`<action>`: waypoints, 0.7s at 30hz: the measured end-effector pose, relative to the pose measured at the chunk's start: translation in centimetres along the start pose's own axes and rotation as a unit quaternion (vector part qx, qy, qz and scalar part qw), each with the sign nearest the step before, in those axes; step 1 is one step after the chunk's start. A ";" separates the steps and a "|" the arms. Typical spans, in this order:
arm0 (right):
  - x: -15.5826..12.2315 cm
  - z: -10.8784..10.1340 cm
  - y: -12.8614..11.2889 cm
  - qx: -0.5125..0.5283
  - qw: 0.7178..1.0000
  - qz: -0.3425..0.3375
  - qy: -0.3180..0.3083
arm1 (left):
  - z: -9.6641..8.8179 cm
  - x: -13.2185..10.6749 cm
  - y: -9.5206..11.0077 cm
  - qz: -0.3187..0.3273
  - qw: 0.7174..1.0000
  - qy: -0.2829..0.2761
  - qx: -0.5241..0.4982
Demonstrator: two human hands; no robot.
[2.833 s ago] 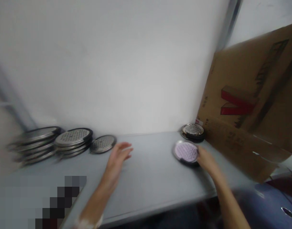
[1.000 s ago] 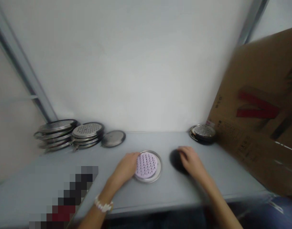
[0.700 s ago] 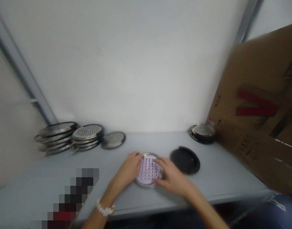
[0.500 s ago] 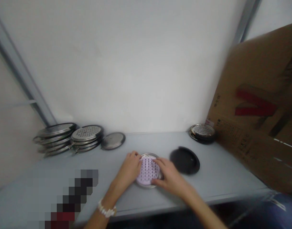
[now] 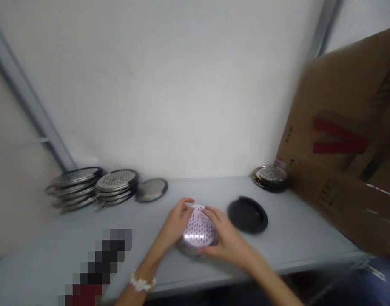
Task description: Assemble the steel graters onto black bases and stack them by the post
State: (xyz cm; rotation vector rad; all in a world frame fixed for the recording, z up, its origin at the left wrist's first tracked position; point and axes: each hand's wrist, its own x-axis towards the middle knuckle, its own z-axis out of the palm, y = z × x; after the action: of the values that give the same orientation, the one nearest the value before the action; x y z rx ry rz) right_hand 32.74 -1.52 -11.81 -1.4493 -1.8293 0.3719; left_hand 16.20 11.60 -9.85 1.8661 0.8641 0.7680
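Note:
A round grater disc point(image 5: 199, 227), lilac with rows of holes, sits over a shiny metal round base point(image 5: 190, 250) near the table's front edge. It is tilted, and light glints across its lower half. At its upper left, my left hand point(image 5: 178, 219) has curled fingers with the thumb on the rim. My right hand point(image 5: 225, 236) spans the right side, fingertips on the upper edge and thumb at the lower edge. The palms hide parts of both sides. Just right of my right hand lies a black round ring-like holder point(image 5: 247, 215), flat on the table.
Stacks of round metal graters with black rims, one far left point(image 5: 75, 187) and another beside it point(image 5: 116, 185), stand on the grey table point(image 5: 297, 229). A single grater point(image 5: 152, 189) lies near them. A small grater stack point(image 5: 270, 177) is beside the large cardboard box point(image 5: 338, 153).
The lilac disc and metal base have tipped up at the far edge, and more of the base shows below. My left index finger has lifted and stretched out; my right hand keeps its hold.

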 end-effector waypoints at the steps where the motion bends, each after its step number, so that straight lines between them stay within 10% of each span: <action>1: 0.0 0.1 -0.1 -0.006 1.000 -0.003 0.005 | 0.1 -0.1 0.2 -0.003 0.999 -0.002 -0.038; 8: -0.2 0.1 0.1 -0.061 0.997 0.005 0.046 | 1.0 -0.7 1.1 -0.006 0.992 -0.047 -0.113; 16: -0.1 -2.5 2.4 -0.149 0.981 0.079 0.091 | -1.7 0.6 -1.2 0.007 0.948 0.038 0.316; 21: -0.4 -3.9 3.3 -0.154 0.976 0.082 0.129 | -2.0 0.7 -1.7 -0.019 0.938 -0.001 0.346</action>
State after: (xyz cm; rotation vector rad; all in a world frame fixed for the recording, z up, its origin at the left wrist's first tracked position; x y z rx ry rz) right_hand 37.84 -1.71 -11.52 -1.7759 -1.6099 -0.0266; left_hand 14.63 13.66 -10.47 2.4439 1.2791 0.4575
